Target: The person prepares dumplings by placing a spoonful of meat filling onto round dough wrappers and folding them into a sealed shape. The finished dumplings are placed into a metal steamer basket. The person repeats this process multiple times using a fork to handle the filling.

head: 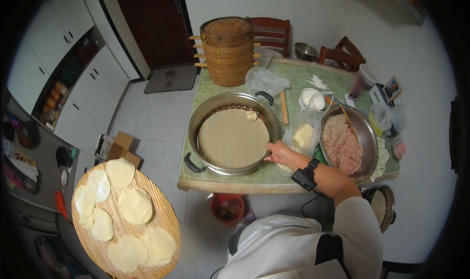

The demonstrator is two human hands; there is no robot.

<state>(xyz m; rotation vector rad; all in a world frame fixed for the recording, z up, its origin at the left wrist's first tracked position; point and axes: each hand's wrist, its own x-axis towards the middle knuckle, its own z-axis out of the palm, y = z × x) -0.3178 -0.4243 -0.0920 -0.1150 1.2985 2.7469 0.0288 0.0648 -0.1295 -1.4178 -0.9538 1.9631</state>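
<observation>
My right hand [279, 152] grips the near right rim of a stainless steel steamer pot [235, 170] with black handles. Inside it lies a round beige liner cloth [233, 139], with one small piece of dough [251, 116] near its far right edge. At the lower left, a round tray of ribbed, straw-coloured material [114, 194] is held up off the table. It carries several flat dough wrappers [135, 206], some overlapping or stacked. Only a sliver of my left hand [132, 278] shows at the tray's bottom edge; the rest is hidden or out of view.
On the green-covered table [227, 183] stand a tall stack of bamboo steamers [228, 55], a rolling pin [284, 108], bagged dough [304, 136], a bowl of flour [312, 98] and a metal bowl [371, 150] of minced filling [341, 143]. A red bucket [227, 209] sits below.
</observation>
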